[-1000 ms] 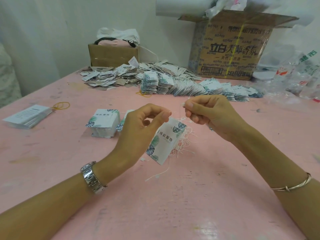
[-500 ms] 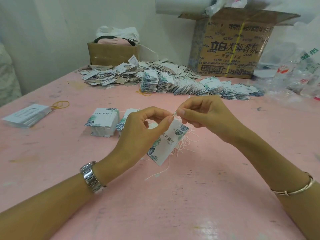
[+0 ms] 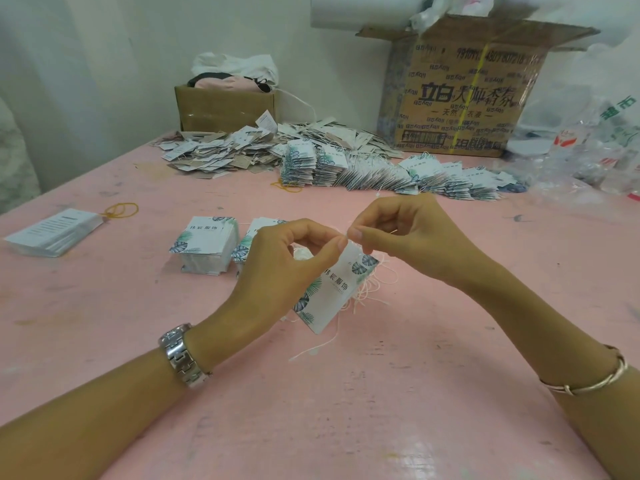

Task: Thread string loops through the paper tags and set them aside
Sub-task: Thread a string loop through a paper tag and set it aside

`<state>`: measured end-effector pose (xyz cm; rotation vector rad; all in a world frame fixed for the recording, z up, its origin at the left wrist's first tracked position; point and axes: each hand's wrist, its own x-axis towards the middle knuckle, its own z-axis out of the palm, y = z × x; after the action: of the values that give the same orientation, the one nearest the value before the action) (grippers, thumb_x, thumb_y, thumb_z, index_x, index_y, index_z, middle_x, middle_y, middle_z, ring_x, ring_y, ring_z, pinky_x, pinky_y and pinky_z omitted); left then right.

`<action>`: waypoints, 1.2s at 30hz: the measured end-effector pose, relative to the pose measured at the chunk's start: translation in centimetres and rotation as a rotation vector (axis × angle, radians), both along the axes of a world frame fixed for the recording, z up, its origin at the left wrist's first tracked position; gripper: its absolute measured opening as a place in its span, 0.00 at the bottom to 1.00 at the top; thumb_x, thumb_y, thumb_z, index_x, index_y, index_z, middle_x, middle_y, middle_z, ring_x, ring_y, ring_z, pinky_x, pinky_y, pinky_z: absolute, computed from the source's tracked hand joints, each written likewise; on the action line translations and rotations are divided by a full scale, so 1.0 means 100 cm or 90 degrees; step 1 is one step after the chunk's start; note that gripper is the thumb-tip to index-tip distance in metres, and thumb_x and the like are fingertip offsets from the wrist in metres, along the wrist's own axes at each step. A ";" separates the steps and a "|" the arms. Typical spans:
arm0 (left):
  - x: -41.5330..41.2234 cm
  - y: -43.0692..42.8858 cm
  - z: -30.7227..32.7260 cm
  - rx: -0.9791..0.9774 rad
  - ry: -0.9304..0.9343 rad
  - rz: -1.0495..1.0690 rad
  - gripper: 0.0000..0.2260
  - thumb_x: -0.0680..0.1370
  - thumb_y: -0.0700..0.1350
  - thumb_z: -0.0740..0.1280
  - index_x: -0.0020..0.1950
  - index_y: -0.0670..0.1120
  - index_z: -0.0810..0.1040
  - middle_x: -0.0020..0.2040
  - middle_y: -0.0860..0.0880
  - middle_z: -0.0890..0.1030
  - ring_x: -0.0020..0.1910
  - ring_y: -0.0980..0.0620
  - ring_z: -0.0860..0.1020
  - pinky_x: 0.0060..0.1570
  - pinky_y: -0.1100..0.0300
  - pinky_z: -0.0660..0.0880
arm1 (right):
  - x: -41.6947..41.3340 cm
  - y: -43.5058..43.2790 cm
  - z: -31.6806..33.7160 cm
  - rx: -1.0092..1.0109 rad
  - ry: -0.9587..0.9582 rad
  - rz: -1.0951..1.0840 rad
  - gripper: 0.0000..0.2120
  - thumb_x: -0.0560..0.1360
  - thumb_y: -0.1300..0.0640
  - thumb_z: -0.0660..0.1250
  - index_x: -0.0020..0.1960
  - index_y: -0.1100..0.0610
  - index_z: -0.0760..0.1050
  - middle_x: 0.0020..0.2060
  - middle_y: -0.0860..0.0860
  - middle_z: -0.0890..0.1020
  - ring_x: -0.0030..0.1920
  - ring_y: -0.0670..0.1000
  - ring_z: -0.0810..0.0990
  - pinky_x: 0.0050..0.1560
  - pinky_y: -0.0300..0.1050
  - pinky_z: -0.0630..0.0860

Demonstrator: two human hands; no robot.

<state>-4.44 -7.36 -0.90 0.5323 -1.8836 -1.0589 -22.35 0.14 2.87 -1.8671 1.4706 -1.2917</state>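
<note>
1. Scuffed pink table (image 3: 346, 410) against a white wall (image 3: 104, 64), large cardboard box (image 3: 460, 98) and small cardboard box (image 3: 225, 109) at the back
2. Heaped before the boxes: strung tags (image 3: 346, 164); nearer, centre-left, stacks of unstrung tags (image 3: 204, 244)
3. Above the table's middle: paper tag (image 3: 332, 292), tilted, long axis from upper right to lower left, print up
4. Pinched at its top end by left hand (image 3: 277, 271); white string (image 3: 372, 289) there pinched by right hand (image 3: 408, 237)
</note>
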 end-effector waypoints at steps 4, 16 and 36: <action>0.000 0.001 0.000 -0.010 -0.012 -0.012 0.03 0.75 0.51 0.71 0.42 0.55 0.82 0.39 0.58 0.83 0.38 0.64 0.75 0.39 0.70 0.66 | 0.000 0.000 0.000 0.019 -0.019 -0.005 0.05 0.73 0.57 0.71 0.42 0.59 0.81 0.28 0.47 0.81 0.29 0.41 0.75 0.31 0.29 0.67; 0.003 0.001 -0.001 -0.039 -0.029 0.013 0.08 0.75 0.44 0.73 0.39 0.56 0.80 0.37 0.60 0.81 0.40 0.63 0.76 0.43 0.67 0.68 | 0.006 -0.003 -0.011 0.032 -0.072 -0.003 0.04 0.75 0.62 0.70 0.43 0.64 0.80 0.28 0.47 0.79 0.28 0.43 0.74 0.30 0.33 0.67; 0.002 0.000 -0.001 -0.062 -0.010 0.041 0.08 0.76 0.42 0.73 0.39 0.54 0.80 0.36 0.59 0.81 0.38 0.64 0.75 0.41 0.74 0.65 | 0.015 -0.003 -0.013 0.002 -0.082 -0.025 0.03 0.74 0.61 0.71 0.41 0.59 0.80 0.29 0.48 0.80 0.31 0.47 0.76 0.35 0.40 0.72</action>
<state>-4.20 -7.32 -1.04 0.5431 -1.9086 -0.9176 -20.89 -0.18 1.60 -1.7263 1.4477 -1.3994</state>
